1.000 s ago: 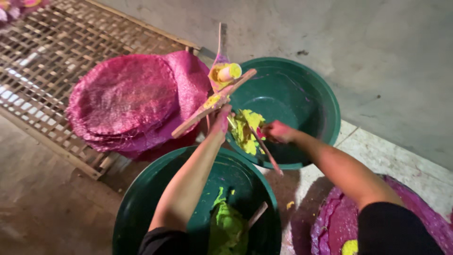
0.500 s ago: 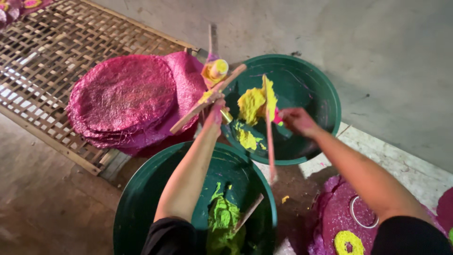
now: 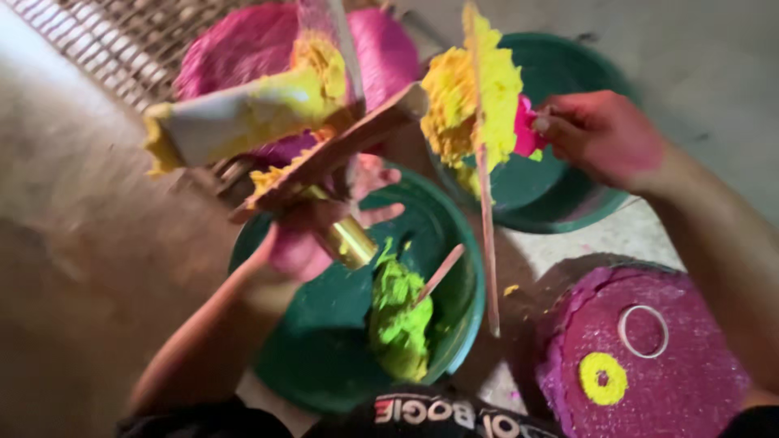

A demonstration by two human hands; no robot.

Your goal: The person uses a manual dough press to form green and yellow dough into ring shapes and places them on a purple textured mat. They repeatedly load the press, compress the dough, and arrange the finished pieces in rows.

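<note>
Yellow paste covers almost everything in the head view. The left hand (image 3: 312, 231) is lifted high over the near green bowl (image 3: 324, 357). Its fingers are curled shut around a bunch of tools: a flat wooden paddle (image 3: 341, 146) smeared with yellow, a white block (image 3: 235, 122) with yellow ends, and a shiny gold tube (image 3: 353, 242). The right hand (image 3: 604, 138) is pinched closed on a pink bit (image 3: 526, 130) at the edge of a yellow sheet (image 3: 475, 101), which hangs on a thin wooden stick (image 3: 487, 235) pointing down. The sheet is up in the air, between the two hands and over the far green bowl (image 3: 568, 186). It looks like the step right now is lifting the wet yellow sheet off. I think the next move needs a slow, steady hand, because the sheet looks soft and could rip or drop. Green paste (image 3: 398, 324) sits in the near bowl with another small stick (image 3: 438, 272) poking out. A pink mat (image 3: 690, 381) lies low on the right, with a yellow ring (image 3: 602, 379) and a clear ring (image 3: 643, 331) on it. More pink mats (image 3: 235, 57) are piled at the top, next to a wire rack (image 3: 122, 40). The tools in the left hand are close to the sheet and could bump it.
</note>
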